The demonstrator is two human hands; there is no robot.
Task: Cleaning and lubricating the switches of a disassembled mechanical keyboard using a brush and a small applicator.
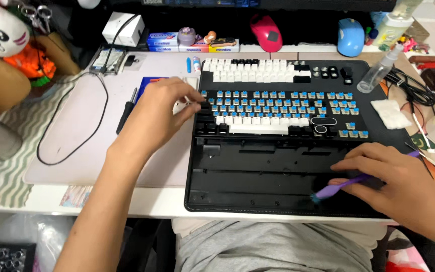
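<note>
The right hand (pixel 399 176) pinches a slim purple-handled brush with a teal bristle tip (pixel 337 188), fingers closed around the handle; its long axis runs low-left to upper-right, bristles pointing left onto the empty black plastic keyboard case (pixel 258 171) lying on a black desk mat (pixel 278 207). The left hand (pixel 159 108) rests at the left edge of the stripped keyboard plate with blue switches (pixel 278 103), fingertips curled together on a few black keycaps there; whether they grip anything I cannot tell. Loose white keycaps (pixel 250 70) sit beyond the plate, a clear spray bottle (pixel 376 73) well right. The brush hand is nearer the case
</note>
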